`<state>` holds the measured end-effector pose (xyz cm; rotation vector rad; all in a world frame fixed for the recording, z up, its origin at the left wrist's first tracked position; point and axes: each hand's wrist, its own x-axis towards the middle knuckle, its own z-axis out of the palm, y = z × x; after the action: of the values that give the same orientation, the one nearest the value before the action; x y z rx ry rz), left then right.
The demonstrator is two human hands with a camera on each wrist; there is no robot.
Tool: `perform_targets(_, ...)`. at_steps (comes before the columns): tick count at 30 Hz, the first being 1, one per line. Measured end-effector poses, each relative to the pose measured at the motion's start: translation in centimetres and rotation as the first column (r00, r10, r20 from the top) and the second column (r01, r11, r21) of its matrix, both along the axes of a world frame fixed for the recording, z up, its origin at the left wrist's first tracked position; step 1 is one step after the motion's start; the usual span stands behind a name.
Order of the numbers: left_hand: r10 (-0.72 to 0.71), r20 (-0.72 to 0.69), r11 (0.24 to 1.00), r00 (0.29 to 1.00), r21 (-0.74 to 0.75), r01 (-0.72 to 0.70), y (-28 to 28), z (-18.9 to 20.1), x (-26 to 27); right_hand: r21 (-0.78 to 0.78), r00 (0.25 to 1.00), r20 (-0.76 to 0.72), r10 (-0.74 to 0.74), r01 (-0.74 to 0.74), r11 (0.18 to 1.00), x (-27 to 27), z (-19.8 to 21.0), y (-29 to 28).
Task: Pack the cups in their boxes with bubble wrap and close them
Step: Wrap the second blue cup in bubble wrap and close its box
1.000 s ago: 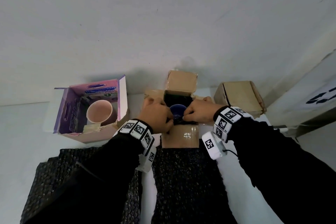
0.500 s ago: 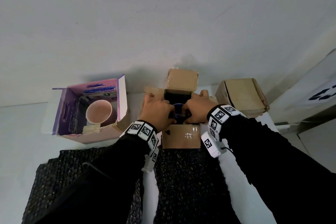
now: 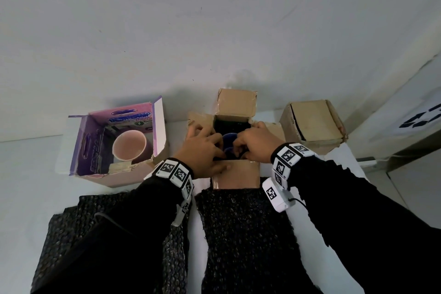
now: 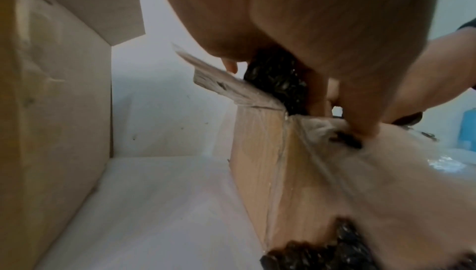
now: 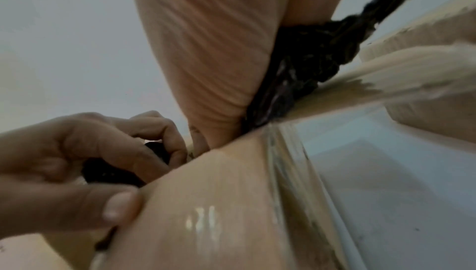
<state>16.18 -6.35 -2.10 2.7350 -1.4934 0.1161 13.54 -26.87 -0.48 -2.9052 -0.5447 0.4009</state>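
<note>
An open brown box [image 3: 235, 170] stands in the middle with a blue cup [image 3: 229, 138] inside, ringed by black bubble wrap [image 4: 276, 80]. My left hand [image 3: 214, 149] is at the box mouth's left side. Its curled fingers pinch the wrap, and its thumb lies on the near flap. On the right side my right hand [image 3: 241, 145] curls into the wrap [image 5: 304, 67] beside the cup's rim. The cup's lower part is hidden. A pink cup [image 3: 128, 145] lies in an open purple box [image 3: 157, 126] at the left.
A closed brown box [image 3: 312, 122] stands at the right, close to the open one. Two black bubble wrap sheets [image 3: 243, 234] [image 3: 71, 222] lie on the white table [image 3: 23, 174] in front, under my forearms. A wall rises just behind the boxes.
Both hands have moved further in over the box mouth and closer together, pushing the wrap down around the blue cup. The boxes have stayed put.
</note>
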Motion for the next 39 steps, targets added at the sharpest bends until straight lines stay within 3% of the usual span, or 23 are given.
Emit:
perform_targets(4,-0.009,0.066,1.0,0.998,0.029,0.007,-0.1,-0.1,-0.3,0.018,0.999,-0.037,0.018,-0.017,1.0,-0.7,1.0,-0.7)
perform_targets(9,0.023,0.126,1.0,0.992,0.013,-0.024,0.0,-0.8,-1.0,-0.111,0.996,0.042,0.08,-0.075,0.991,-1.8,0.9,-1.0)
perform_targets(15,0.005,0.189,0.991,0.982,0.132,-0.031,-0.6,-0.3,-1.5,-0.236,0.986,0.058,0.155,-0.137,0.962,-2.2,1.6,-0.5)
perform_targets(20,0.052,0.107,0.996,0.993,0.072,-0.06,-0.5,-0.6,-1.8,-0.235,0.997,0.042,0.058,-0.047,0.971,-2.4,1.0,0.0)
perform_targets(24,0.092,0.1,0.982,0.991,0.155,-0.107,-0.4,-0.7,-2.1,-0.233,0.977,0.197,0.081,-0.034,0.972,-2.4,1.0,-0.6)
perform_targets(31,0.177,0.025,0.933,0.984,0.314,-0.176,-1.8,1.2,-1.8,-0.203,0.998,0.001,-0.056,0.055,0.978,-1.3,2.6,-1.4)
perform_targets(34,0.207,-0.013,0.913,0.978,0.361,-0.188,-2.2,1.6,-1.5,-0.113,0.989,0.047,-0.142,0.147,0.983,-1.0,2.4,-0.1)
perform_targets(39,0.231,0.076,0.919,0.97,0.311,-0.243,-2.2,0.9,-1.7,-0.35,0.981,0.195,0.0,0.07,0.934,-1.5,1.8,0.7)
